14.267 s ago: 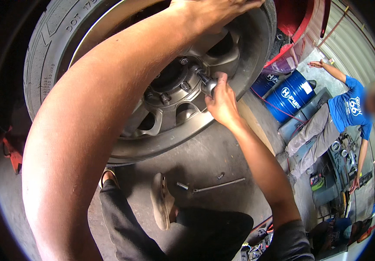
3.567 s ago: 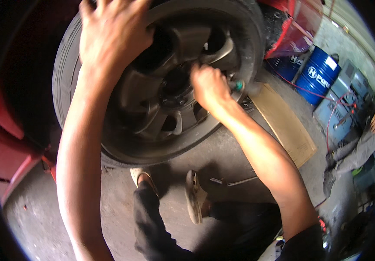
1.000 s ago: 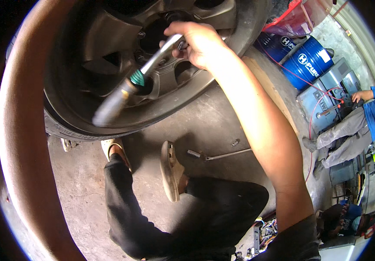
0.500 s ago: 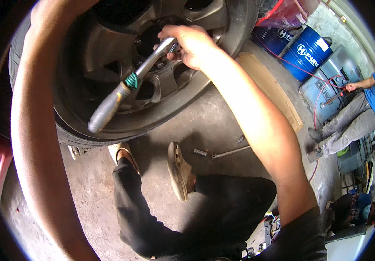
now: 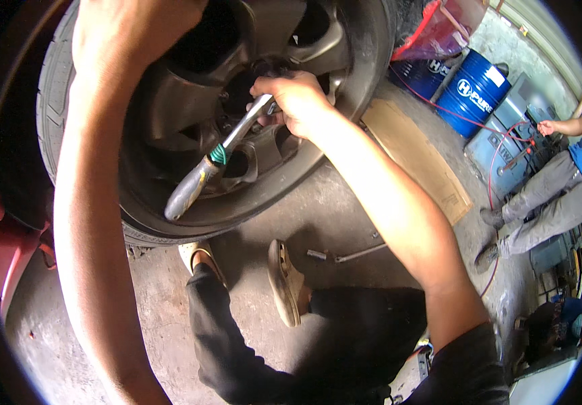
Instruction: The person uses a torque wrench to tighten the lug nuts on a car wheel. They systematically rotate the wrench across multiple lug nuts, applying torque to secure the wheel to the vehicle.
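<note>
A ratchet wrench [image 5: 195, 187] with a grey grip and green cord wound at its neck slants across a bronze alloy wheel [image 5: 176, 101]. Around its head, at the wheel's hub, the fingers of my right hand [image 5: 295, 101] are closed; what the wrench sits on is hidden behind them. Its handle points down and left, with no hand on it. My left hand [image 5: 139, 27] is up by the wheel's upper left, its fingers out of sight past the top edge. The black tyre [image 5: 53, 111] rises close beside that forearm.
On the floor lie a socket [image 5: 316, 254], a long metal bar [image 5: 362, 253] and flattened cardboard [image 5: 416, 155]. Blue drums [image 5: 473, 94] and a grey-blue machine [image 5: 507, 148] stand at right, near a co-worker [image 5: 554, 182] holding a red hose. A red body panel [image 5: 14, 256] is at left.
The view has shifted, so the wheel and floor sit lower in it. My right hand stays on the wrench head at the hub. More of my left hand shows at the top.
</note>
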Action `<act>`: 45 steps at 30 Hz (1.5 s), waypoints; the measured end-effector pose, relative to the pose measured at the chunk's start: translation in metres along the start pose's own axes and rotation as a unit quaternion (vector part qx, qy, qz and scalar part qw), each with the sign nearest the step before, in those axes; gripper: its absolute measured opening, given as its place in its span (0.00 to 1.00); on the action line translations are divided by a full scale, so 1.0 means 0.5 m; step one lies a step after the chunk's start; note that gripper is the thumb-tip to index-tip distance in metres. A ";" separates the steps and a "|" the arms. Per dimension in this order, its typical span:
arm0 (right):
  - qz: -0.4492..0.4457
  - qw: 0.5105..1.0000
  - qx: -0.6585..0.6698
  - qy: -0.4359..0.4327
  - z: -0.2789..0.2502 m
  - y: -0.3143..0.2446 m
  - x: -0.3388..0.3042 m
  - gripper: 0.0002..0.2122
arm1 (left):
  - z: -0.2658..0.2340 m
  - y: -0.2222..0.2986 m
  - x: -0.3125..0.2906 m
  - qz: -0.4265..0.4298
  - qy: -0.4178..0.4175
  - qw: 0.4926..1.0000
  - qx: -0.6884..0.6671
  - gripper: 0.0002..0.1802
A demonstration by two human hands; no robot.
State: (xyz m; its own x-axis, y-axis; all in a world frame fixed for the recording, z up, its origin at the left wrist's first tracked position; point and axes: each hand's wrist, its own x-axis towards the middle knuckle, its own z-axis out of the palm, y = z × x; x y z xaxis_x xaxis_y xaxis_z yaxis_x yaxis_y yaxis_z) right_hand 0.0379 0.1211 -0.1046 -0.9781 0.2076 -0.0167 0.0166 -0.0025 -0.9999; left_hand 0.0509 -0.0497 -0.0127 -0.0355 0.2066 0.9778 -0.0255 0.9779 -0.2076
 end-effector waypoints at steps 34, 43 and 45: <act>-0.263 0.828 -0.489 0.082 -0.017 0.005 -0.017 0.16 | 0.034 -0.016 0.006 0.046 0.043 0.992 -0.106 0.40; -0.105 0.910 -0.386 0.106 -0.005 -0.006 -0.024 0.17 | 0.035 -0.020 0.018 0.067 0.047 0.993 -0.086 0.40; -0.122 0.938 -0.298 0.126 -0.013 -0.010 -0.023 0.12 | 0.038 -0.023 0.016 0.079 0.055 0.994 -0.052 0.40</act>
State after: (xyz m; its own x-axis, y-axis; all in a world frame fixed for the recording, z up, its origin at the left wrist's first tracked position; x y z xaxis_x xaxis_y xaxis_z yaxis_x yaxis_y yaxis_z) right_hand 0.0505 0.1252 -0.0994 -0.8891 0.3559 0.2879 -0.0142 0.6071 -0.7945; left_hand 0.0319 -0.0598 -0.0029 0.0794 0.3540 0.9319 0.0756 0.9300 -0.3598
